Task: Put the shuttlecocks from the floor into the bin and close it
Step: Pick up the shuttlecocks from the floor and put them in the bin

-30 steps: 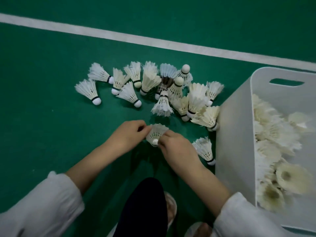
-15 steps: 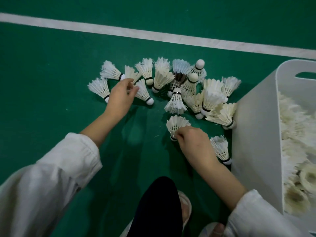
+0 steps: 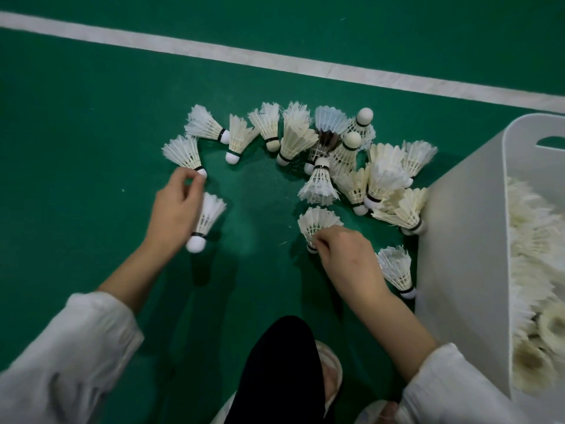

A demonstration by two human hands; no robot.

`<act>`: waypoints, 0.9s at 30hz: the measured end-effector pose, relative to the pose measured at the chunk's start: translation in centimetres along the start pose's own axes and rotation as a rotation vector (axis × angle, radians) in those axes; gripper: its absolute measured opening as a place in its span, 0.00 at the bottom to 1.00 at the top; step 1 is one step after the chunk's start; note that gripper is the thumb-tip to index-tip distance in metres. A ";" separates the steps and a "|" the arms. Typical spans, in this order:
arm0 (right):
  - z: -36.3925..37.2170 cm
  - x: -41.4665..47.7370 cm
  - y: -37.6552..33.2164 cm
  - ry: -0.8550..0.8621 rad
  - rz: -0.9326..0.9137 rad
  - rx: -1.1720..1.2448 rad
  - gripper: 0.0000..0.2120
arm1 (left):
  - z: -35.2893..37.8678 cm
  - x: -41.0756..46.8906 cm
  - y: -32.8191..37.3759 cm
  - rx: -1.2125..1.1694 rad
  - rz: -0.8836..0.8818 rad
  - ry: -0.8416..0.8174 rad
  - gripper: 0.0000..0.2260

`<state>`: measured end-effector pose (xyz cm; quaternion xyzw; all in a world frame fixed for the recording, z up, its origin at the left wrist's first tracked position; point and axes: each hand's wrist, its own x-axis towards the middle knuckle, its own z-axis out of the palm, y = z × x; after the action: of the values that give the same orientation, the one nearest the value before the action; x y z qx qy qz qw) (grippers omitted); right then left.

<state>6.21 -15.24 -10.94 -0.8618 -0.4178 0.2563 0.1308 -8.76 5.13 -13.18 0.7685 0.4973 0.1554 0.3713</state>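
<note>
- While our left hand [image 3: 175,206] reaches out over the green court floor [image 3: 76,148], it carries one white feathered shuttlecock with a round white cork tip [image 3: 204,223] tucked against the palm, cork pointing back toward us.
- That same hand's thumb and forefinger are pinched narrow at the cork of a second white feather shuttlecock [image 3: 183,153], which lies on the floor at the left end of the scattered group.
- Our right hand [image 3: 345,254] is curled down, its fingertips closed on the lower skirt of a cream-coloured feather shuttlecock [image 3: 318,223], feathers fanning away from us; we cannot tell whether it is lifted or resting on the floor.
- Beyond both hands we see the loose pile of white and cream shuttlecocks [image 3: 305,139], some lying on their sides, some standing cork-up, one with darker feathers among them.
- One more white shuttlecock [image 3: 397,270] lies alone just beside the wall of the bin, near our right forearm.
- At our right stands the pale grey plastic bin with a cut-out handle [image 3: 458,240], open on top, already holding many shuttlecocks.
- A white painted line [image 3: 275,61] crosses the floor beyond the pile.
- Both our arms wear white sleeves [image 3: 61,362], and a dark trouser leg [image 3: 275,368] shows between them.
</note>
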 end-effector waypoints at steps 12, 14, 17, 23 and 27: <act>-0.2 0.5 -0.1 -0.001 0.018 -0.002 0.12 | -1.3 6.4 -2.3 0.237 -0.273 -0.134 0.18; -0.2 0.5 0.0 -0.002 0.021 0.003 0.12 | -0.8 5.2 -2.4 0.209 -0.231 -0.163 0.13; -0.1 0.7 0.1 -0.007 0.023 -0.002 0.11 | -0.4 2.2 -1.6 0.144 -0.120 -0.246 0.05; -2.5 0.5 -0.2 -0.024 0.013 0.079 0.09 | -1.0 -2.8 3.2 0.214 0.125 -0.326 0.07; -8.9 -0.4 -0.4 -0.107 -0.101 0.120 0.10 | -1.2 -3.8 8.2 0.161 0.304 -0.318 0.09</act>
<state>10.61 -15.43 -3.20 -0.8154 -0.4509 0.3194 0.1724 -5.91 0.37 -5.94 0.8765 0.3220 0.0460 0.3549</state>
